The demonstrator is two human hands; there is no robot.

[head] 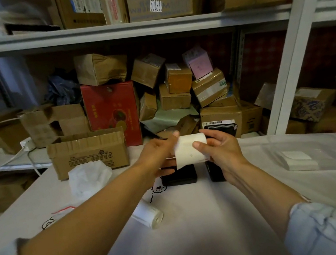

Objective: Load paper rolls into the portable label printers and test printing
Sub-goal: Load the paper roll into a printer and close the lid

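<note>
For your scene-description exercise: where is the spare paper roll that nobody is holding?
In the head view, the spare paper roll lies on the white tablecloth, left of centre, nearer the camera than the black printers.

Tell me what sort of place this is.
Probably a stockroom or small packing room. Metal shelving is crammed with cardboard boxes, some bearing shipping labels, and a cloth-covered table serves as a workbench where both hands hold a paper roll above black printers.

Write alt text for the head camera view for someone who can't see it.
Two hands, left hand and right hand, hold a white paper roll above two black label printers on a white table. A second roll lies nearer; cardboard boxes crowd the shelves behind.
</note>
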